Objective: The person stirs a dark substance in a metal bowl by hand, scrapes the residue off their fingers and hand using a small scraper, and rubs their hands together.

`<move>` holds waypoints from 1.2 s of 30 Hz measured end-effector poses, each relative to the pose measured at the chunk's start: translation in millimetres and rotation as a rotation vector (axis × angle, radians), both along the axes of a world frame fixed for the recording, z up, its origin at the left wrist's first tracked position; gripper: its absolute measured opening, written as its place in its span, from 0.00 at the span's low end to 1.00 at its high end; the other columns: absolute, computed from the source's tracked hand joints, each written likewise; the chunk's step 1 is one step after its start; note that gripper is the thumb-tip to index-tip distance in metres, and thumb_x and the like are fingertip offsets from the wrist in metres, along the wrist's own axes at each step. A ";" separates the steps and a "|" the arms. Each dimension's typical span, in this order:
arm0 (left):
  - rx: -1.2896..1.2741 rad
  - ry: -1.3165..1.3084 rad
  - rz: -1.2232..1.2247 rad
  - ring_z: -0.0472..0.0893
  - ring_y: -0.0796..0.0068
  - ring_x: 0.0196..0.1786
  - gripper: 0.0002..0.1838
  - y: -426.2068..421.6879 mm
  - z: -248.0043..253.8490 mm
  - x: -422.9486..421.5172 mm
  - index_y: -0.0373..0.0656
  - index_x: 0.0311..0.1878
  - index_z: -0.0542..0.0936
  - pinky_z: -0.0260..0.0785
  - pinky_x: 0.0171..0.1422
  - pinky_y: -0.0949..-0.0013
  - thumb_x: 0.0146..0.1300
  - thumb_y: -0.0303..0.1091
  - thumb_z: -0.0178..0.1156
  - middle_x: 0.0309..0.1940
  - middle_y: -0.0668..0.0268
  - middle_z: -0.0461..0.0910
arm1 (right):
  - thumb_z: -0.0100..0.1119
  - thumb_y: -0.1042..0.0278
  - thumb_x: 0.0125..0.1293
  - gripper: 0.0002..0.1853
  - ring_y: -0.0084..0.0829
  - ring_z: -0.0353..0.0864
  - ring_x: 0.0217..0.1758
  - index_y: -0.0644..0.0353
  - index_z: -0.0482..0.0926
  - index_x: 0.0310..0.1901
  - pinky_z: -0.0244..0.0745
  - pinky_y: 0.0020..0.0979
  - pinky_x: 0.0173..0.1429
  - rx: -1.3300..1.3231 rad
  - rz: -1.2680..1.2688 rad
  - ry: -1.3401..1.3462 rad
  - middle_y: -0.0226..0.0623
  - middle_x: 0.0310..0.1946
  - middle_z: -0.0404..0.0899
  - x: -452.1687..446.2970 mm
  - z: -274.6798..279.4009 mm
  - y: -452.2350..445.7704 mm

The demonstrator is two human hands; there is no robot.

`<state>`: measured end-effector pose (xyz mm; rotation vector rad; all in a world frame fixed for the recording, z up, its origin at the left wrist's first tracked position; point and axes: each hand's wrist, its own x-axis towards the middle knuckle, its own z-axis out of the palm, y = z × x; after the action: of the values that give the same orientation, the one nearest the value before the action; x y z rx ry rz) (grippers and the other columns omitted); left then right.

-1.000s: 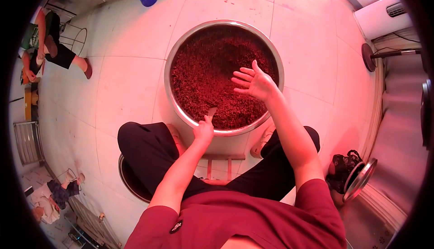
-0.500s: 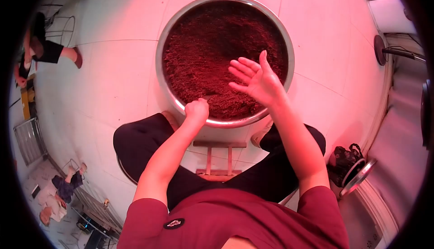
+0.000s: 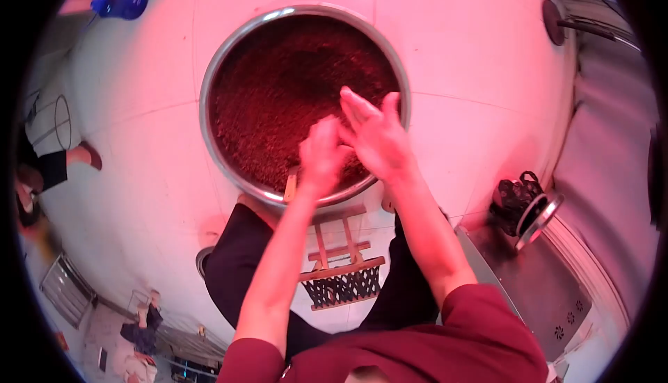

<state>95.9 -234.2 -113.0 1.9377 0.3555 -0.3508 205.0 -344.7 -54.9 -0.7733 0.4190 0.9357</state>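
Observation:
A wide round metal basin (image 3: 207,129) stands on the floor, filled with a dark red, grainy mass (image 3: 261,115). Over its near right part my two hands meet. My left hand (image 3: 323,157) is bent and blurred against the inner side of my right hand, so what it may hold cannot be made out. My right hand (image 3: 376,136) is open, palm inward, fingers stretched out. A small tool with a yellowish handle (image 3: 290,185) lies at the basin's near rim, beside my left wrist, untouched by the fingers.
Between my knees is a low folding stool (image 3: 342,282). A blue bottle (image 3: 122,4) lies upper left. At the left edge sits a person (image 3: 52,169); another person (image 3: 141,365) is lower left. A black bag (image 3: 515,198) and a round lid (image 3: 539,223) are at right.
My left hand has moved right and up to meet my right hand. The tool seen in it a second ago now lies at the near rim. The view has shifted.

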 end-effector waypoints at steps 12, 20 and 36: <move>-0.025 -0.182 0.328 0.52 0.60 0.75 0.44 -19.0 200.8 12.0 0.42 0.73 0.52 0.37 0.77 0.55 0.66 0.68 0.34 0.73 0.58 0.53 | 0.49 0.44 0.68 0.29 0.28 0.57 0.72 0.58 0.71 0.62 0.50 0.33 0.73 0.090 0.054 0.222 0.41 0.67 0.64 -39.8 112.6 33.3; -1.333 0.106 0.886 0.68 0.60 0.66 0.36 -144.5 433.1 134.2 0.45 0.69 0.63 0.56 0.72 0.56 0.68 0.63 0.41 0.64 0.57 0.69 | 0.53 0.46 0.63 0.32 0.35 0.61 0.72 0.56 0.69 0.65 0.61 0.33 0.69 -0.829 0.577 -0.900 0.41 0.65 0.67 60.4 243.8 -163.9; -1.318 0.059 0.549 0.74 0.65 0.56 0.33 -197.5 524.8 373.2 0.40 0.62 0.67 0.64 0.62 0.58 0.71 0.61 0.40 0.53 0.57 0.75 | 0.44 0.38 0.69 0.34 0.40 0.75 0.58 0.62 0.68 0.62 0.73 0.43 0.57 0.680 0.212 0.017 0.42 0.58 0.73 313.9 408.8 -219.6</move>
<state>469.2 -431.7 411.8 0.5066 0.4983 -0.1802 518.9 -564.2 353.9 -0.1877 0.0153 1.1908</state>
